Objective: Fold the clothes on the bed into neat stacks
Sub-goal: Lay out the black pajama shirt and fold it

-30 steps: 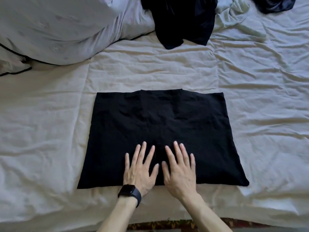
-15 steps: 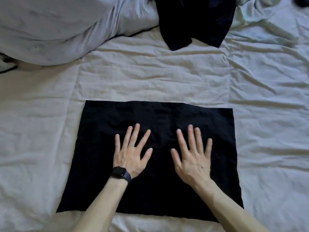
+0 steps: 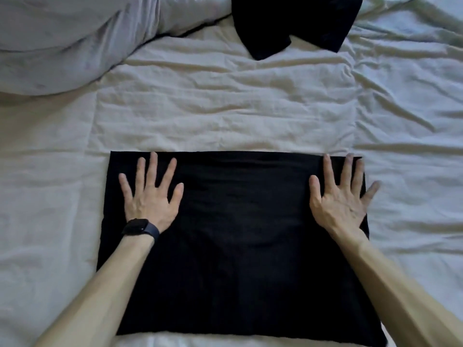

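A black garment, folded into a flat rectangle, lies on the bed in front of me. My left hand, with a dark watch on its wrist, lies flat with fingers spread near the garment's far left corner. My right hand presses flat near the far right corner, its little finger reaching just past the right edge. Neither hand grips anything. A second, unfolded black garment lies crumpled at the far top middle.
The wrinkled off-white sheet covers the bed all around. A grey pillow or duvet bulge fills the far left corner. A pale greenish cloth lies at the far right.
Both hands slid forward and apart across the garment, from its near middle toward its far corners, fingers kept flat. The camera also moved closer over the garment.
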The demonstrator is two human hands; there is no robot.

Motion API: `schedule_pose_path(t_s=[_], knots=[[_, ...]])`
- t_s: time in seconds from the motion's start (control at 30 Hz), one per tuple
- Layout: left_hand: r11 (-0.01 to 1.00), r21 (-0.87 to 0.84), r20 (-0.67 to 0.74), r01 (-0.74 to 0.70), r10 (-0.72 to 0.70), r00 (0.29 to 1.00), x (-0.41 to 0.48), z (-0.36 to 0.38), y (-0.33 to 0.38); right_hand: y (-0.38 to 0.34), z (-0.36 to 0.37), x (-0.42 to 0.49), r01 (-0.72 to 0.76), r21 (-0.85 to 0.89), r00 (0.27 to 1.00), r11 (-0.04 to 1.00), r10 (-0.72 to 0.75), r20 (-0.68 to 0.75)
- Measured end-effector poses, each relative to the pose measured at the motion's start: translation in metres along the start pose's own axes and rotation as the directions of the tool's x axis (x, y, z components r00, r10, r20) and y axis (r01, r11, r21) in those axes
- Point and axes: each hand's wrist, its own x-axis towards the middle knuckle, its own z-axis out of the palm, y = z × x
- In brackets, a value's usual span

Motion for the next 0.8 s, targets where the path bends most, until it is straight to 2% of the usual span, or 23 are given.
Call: schedule_pose_path(t_s=[0.03, 0.1, 0.2, 0.27, 0.33, 0.43, 0.5, 0.57, 0.73, 0.8], knots=[[0.998, -0.063, -0.046, -0.002, 0.0, 0.999, -0.014, -0.001, 0.011, -0.004, -0.003, -0.013, -0.01, 0.011, 1.0, 1.0, 0.01, -0.021], [0.984, -0.162, -0.085, -0.081, 0.068, 0.994, -0.06, 0.004, 0.037, -0.022, -0.001, -0.06, 0.067, 0.049, 0.995, 0.997, -0.064, -0.071], [0.97, -0.129, 0.028, -0.205, 0.211, 0.977, -0.141, 0.024, 0.05, -0.055, 0.026, -0.161, 0.34, 0.061, 0.94, 0.938, -0.338, -0.046], [0.988, -0.126, 0.098, -0.092, 0.104, 0.99, -0.173, 0.035, 0.02, -0.054, 0.047, -0.212, 0.425, 0.021, 0.904, 0.905, -0.426, 0.027], [0.992, -0.115, 0.117, 0.045, -0.031, 0.993, -0.188, 0.041, -0.023, -0.027, 0.056, -0.231, 0.364, -0.021, 0.928, 0.931, -0.361, 0.096], [0.998, -0.063, 0.1, 0.025, -0.019, 0.995, -0.19, 0.044, -0.071, 0.027, 0.049, -0.223, 0.345, -0.101, 0.936, 0.933, -0.334, 0.111], [0.997, -0.079, 0.092, 0.008, 0.0, 0.996, -0.182, 0.042, -0.079, 0.06, 0.039, -0.211, 0.34, -0.14, 0.938, 0.93, -0.323, 0.128], [0.993, -0.105, 0.089, 0.055, -0.046, 0.995, -0.18, 0.039, -0.072, 0.089, 0.028, -0.205, 0.31, -0.175, 0.945, 0.935, -0.282, 0.169], [0.89, -0.292, 0.082, 0.35, -0.341, 0.937, -0.201, 0.034, -0.002, 0.144, 0.01, -0.19, 0.271, -0.206, 0.936, 0.94, -0.207, 0.285], [0.882, -0.359, 0.081, 0.306, -0.298, 0.951, -0.218, 0.033, 0.045, 0.164, 0.006, -0.182, 0.282, -0.188, 0.93, 0.941, -0.22, 0.295]])
